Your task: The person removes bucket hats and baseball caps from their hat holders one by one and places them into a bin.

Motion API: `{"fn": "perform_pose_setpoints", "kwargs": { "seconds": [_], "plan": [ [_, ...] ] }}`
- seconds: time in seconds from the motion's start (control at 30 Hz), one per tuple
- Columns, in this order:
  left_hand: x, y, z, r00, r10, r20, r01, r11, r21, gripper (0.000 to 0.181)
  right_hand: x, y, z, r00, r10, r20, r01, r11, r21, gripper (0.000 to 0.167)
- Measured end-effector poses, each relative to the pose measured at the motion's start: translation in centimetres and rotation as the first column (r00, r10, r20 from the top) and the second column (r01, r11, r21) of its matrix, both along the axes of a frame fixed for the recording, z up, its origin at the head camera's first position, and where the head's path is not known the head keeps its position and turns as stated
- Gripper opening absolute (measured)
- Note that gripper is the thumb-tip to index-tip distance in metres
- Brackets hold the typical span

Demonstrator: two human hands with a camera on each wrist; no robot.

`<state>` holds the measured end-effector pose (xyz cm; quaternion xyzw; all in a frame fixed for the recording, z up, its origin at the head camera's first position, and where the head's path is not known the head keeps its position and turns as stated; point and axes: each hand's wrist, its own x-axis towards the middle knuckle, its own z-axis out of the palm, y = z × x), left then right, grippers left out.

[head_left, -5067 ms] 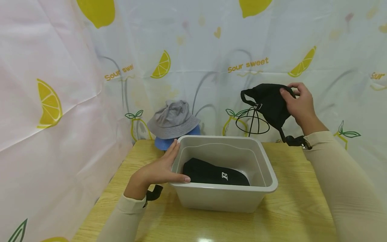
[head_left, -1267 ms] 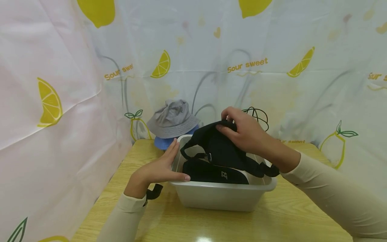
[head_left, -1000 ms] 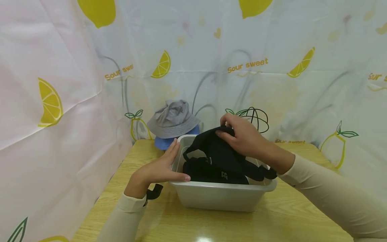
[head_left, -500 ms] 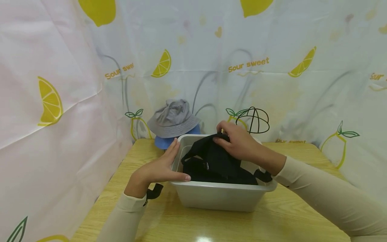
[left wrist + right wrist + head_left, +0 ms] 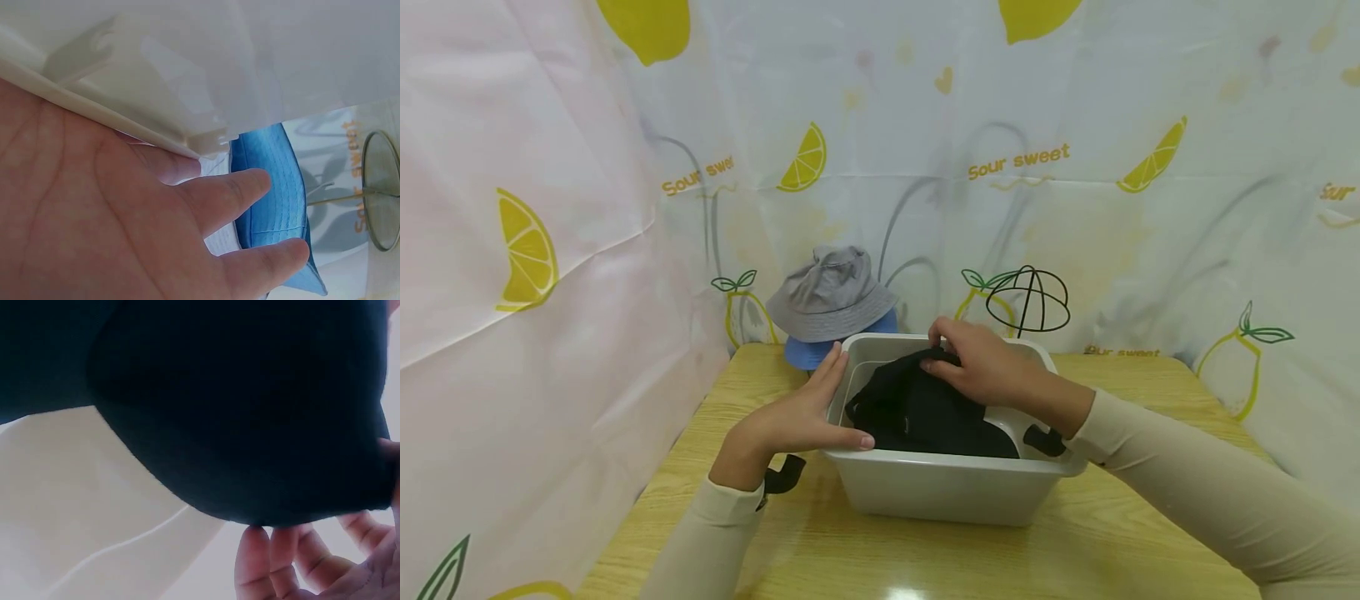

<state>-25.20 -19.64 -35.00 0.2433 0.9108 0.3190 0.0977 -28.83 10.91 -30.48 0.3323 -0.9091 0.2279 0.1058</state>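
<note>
A light grey plastic bin [image 5: 936,492] stands on the table, with black caps [image 5: 940,421] inside that overlap, so their borders are hard to tell apart. The right hand [image 5: 985,367] pinches the upper edge of one black cap at the bin's back right part; in the right wrist view the fingers of the right hand [image 5: 312,565] meet the edge of the dark cloth [image 5: 250,412]. At the bin's left rim rests the left hand [image 5: 797,417], thumb over the front corner and fingers straight along the side, also seen from the palm in the left wrist view [image 5: 125,212].
A grey bucket hat [image 5: 831,296] sits on a blue hat [image 5: 805,354] behind the bin's left corner. Behind the right side stands a black wire hat stand [image 5: 1030,300]. A printed curtain [image 5: 880,108] hangs around the back and left of the wooden table [image 5: 820,558].
The right hand has carried the black cap from beside the wire stand leftward and down into the bin, over the lettered cap, whose letter is now covered. The left hand has stayed in place.
</note>
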Motion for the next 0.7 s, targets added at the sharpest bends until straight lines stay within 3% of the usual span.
{"fn": "perform_pose_setpoints", "kwargs": {
  "seconds": [0.5,0.7],
  "plan": [
    [-0.07,-0.03,0.03,1.000,-0.012,-0.002,0.012,1.000,0.000,0.135,0.40,-0.40,-0.02,0.991,0.064,0.120,-0.071,0.996,0.052,0.037],
    [-0.04,0.02,0.13,1.000,-0.008,-0.009,0.008,1.000,-0.003,0.135,0.51,-0.41,0.12,0.967,0.208,0.146,-0.219,0.973,0.067,0.040]
  ]
}}
